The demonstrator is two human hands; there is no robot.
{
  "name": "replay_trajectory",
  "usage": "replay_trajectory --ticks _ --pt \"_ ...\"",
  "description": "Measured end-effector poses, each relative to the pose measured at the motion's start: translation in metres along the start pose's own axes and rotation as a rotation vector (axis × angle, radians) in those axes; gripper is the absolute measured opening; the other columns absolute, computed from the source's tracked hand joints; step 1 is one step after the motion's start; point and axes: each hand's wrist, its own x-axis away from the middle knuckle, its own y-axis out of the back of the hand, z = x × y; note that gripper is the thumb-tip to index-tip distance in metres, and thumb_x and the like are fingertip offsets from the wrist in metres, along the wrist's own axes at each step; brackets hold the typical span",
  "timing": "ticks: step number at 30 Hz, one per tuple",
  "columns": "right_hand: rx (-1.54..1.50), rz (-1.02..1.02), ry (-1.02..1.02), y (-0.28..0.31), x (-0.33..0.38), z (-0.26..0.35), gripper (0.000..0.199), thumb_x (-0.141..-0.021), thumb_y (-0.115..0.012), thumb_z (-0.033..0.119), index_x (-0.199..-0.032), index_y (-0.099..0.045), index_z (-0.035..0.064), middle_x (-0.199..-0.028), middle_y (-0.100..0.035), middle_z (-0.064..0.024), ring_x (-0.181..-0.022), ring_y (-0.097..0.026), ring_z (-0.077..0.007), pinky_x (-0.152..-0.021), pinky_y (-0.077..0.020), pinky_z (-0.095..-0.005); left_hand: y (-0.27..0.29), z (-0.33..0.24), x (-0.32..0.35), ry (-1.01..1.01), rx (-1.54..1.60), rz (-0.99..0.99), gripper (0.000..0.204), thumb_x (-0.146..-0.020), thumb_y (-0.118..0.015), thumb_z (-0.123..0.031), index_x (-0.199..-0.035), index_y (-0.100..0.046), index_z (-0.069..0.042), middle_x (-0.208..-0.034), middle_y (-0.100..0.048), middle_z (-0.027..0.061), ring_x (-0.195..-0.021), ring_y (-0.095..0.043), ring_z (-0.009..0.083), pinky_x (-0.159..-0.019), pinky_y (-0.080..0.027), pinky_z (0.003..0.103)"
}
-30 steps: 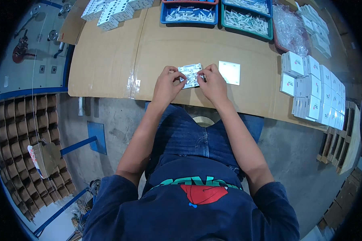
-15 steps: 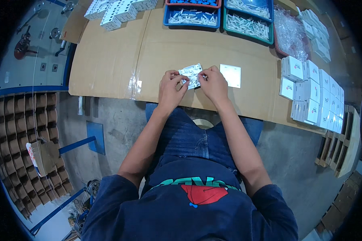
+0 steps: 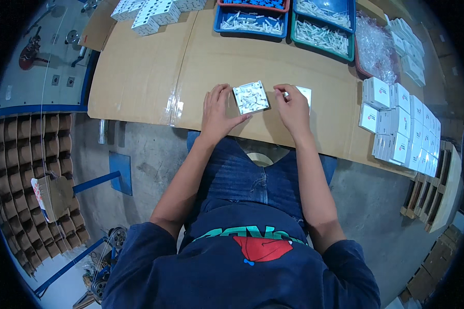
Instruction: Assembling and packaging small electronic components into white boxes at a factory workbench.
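A square white casing [image 3: 251, 98] with small white parts inside lies on the cardboard-covered table in front of me. My left hand [image 3: 217, 113] is open at its left side, fingers stretched upward and thumb reaching along the near edge. Whether the thumb touches the casing I cannot tell. To the right of it, my right hand [image 3: 294, 110] has its fingers curled and pinched together. What they hold, if anything, is hidden. Beneath and behind that hand lies a flat white square plate [image 3: 306, 93], its left part mostly covered.
Blue tray [image 3: 250, 26] and green tray [image 3: 322, 40] at the back hold white pin-like pieces. A red tray [image 3: 363, 71] holds clear plastic bags. White boxes [image 3: 399, 121] are stacked at the right; patterned white blocks [image 3: 157, 15] stand far left. The cardboard tabletop [image 3: 134, 77] ends near my lap.
Both hands have drawn away from the casing, the left opening to its left side. My right hand has moved right, over the white plate. The casing now lies uncovered.
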Motion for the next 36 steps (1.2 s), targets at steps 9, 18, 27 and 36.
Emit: replay_trajectory --ticks 9,18,27,36 --pt "0.007 -0.097 0.087 0.022 0.011 -0.025 0.014 -0.094 -0.066 0.013 -0.103 -0.072 0.0032 -0.100 -0.071 -0.0112 -0.083 -0.069 -0.0264 -0.075 -0.0537 -0.0377 -0.006 -0.005 -0.015 -0.011 -0.041 0.043 0.083 -0.069 -0.089 -0.048 -0.140 -0.060 -0.015 -0.144 -0.045 0.0186 -0.135 -0.042 0.0378 -0.116 -0.032 0.053" --pt "0.167 -0.093 0.239 0.031 0.038 -0.022 0.015 -0.089 -0.068 0.006 -0.103 -0.073 0.0058 -0.129 -0.063 -0.0101 -0.116 -0.061 -0.0334 -0.095 -0.0510 -0.0420 0.011 0.008 -0.043 -0.119 -0.091 0.208 0.103 -0.068 -0.080 -0.069 -0.149 -0.049 -0.012 -0.154 -0.037 0.0211 -0.149 -0.028 0.0380 -0.124 -0.015 0.058" --pt "0.242 -0.258 0.169 0.046 0.044 -0.065 0.021 -0.089 -0.066 0.000 -0.109 -0.070 0.0022 -0.135 -0.058 -0.0174 -0.125 -0.057 -0.0353 -0.103 -0.0474 -0.0412 0.004 0.016 -0.053 -0.179 -0.174 0.256 0.103 -0.072 -0.071 -0.077 -0.150 -0.045 -0.015 -0.157 -0.034 0.0184 -0.152 -0.024 0.0349 -0.126 -0.013 0.055" --pt "0.235 -0.337 0.135 0.045 0.042 -0.067 0.026 -0.090 -0.064 -0.001 -0.117 -0.066 0.0006 -0.134 -0.057 -0.0192 -0.123 -0.057 -0.0357 -0.104 -0.0462 -0.0407 0.004 0.014 -0.057 -0.118 -0.117 0.286 0.096 -0.071 -0.076 -0.069 -0.145 -0.049 -0.015 -0.156 -0.036 0.0163 -0.151 -0.027 0.0336 -0.124 -0.016 0.058"
